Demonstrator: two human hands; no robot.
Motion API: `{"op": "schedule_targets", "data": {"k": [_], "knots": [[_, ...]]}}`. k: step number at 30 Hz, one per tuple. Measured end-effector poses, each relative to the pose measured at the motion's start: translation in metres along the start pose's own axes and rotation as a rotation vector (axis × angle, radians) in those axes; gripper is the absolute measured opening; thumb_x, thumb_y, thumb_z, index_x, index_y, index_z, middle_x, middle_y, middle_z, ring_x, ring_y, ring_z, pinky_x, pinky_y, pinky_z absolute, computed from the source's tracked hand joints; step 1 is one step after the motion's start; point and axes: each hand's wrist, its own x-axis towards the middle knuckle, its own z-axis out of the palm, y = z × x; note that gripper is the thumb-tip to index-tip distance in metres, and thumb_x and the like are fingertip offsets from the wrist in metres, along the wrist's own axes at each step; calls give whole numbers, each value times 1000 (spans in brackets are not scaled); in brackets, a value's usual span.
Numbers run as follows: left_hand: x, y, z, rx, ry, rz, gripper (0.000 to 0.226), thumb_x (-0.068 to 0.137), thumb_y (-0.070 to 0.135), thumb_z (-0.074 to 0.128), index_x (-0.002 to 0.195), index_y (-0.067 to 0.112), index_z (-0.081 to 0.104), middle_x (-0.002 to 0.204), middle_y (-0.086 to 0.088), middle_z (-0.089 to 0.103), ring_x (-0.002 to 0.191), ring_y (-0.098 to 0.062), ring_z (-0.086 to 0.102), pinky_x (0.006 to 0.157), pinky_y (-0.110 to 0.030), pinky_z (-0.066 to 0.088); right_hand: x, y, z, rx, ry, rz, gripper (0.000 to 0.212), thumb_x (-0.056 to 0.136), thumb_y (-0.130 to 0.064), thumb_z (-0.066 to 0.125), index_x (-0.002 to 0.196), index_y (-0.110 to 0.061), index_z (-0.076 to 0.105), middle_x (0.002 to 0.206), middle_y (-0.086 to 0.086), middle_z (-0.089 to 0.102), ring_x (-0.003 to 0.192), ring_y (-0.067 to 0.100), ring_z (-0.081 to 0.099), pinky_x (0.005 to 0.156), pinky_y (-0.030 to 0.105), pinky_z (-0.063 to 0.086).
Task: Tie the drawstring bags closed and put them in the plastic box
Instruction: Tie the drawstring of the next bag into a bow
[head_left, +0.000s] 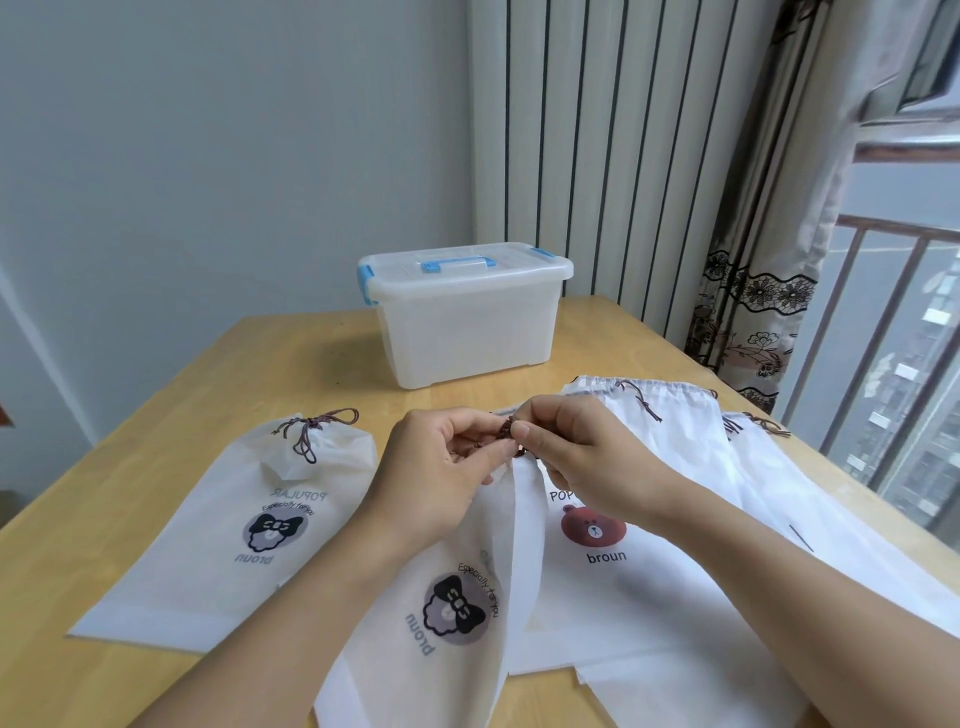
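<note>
We pinch the cord (506, 434) mid-frame with left hand (441, 467) and right hand (576, 457) to knot the bag (467, 587); box (467, 317) waits lidded behind.

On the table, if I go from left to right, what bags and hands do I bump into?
Tied bag → left hand → right hand → bear bag → far-right bags by the window.

left hand (445, 457): fingers curled, pinching cord (506, 430) | right hand (574, 447): thumb and forefinger pinching the cord | fingertips meet, forearms converge
</note>
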Motion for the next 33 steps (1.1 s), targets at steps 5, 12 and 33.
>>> {"op": "schedule_targets", "data": {"k": [5, 12, 33], "knots": [[0, 1, 0, -98, -37, -11, 15, 88, 7, 71, 82, 19, 77, 63, 0, 64, 61, -9, 59, 63, -22, 55, 0, -1, -5, -73, -11, -78, 27, 103, -12, 55, 78, -19, 57, 59, -12, 44, 51, 6, 34, 51, 17, 31], [3, -3, 2, -87, 9, -25, 20, 92, 11, 67, 79, 20, 78, 64, 3, 67, 62, -8, 60, 61, -24, 55, 0, 0, -10, -331, 27, -164, 16, 101, -16, 59, 86, -15, 64, 58, -17, 52, 54, 5, 46, 53, 13, 33], [2, -1, 8, -373, 100, -193, 10, 90, 9, 68, 85, 9, 77, 78, -4, 74, 73, -8, 67, 67, -18, 55, 3, 6, -2, -195, 173, -159, 12, 98, -18, 65, 90, -14, 72, 67, 4, 67, 58, 23, 51, 55, 32, 42]]}}
